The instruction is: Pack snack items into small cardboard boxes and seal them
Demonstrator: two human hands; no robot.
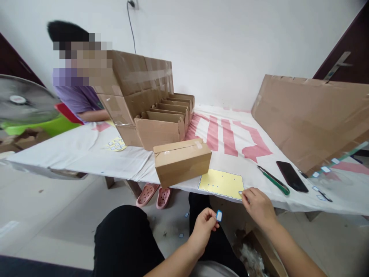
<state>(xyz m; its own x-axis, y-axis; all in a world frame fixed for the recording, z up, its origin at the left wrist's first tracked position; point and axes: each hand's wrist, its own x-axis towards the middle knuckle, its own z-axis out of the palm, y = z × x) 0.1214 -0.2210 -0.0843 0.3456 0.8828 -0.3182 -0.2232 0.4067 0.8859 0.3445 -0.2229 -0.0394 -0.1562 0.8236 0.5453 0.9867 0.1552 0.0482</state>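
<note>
My left hand [204, 227] is held over my lap, thumb and fingers pinching a small white label with a blue edge [219, 216]. At the table's front edge, my right hand [259, 206] is closed in a pinch at the right corner of a yellow sheet with a wavy blue edge [220, 182]. A tiny blue-and-white bit shows at its fingertips, too small to make out. Just behind the sheet's left end stands a closed brown carton [184, 161]. A green box cutter [273, 181] lies beyond my right hand, beside a dark phone [291, 176].
Open cartons [161, 130] stand in a row before stacked boxes [144, 77]. A person in a purple top [77, 96] sits behind them. A large cardboard sheet [314, 115] leans at right. Another yellow sheet [117, 144] bears several labels. A box of plastic scraps [256, 257] sits below.
</note>
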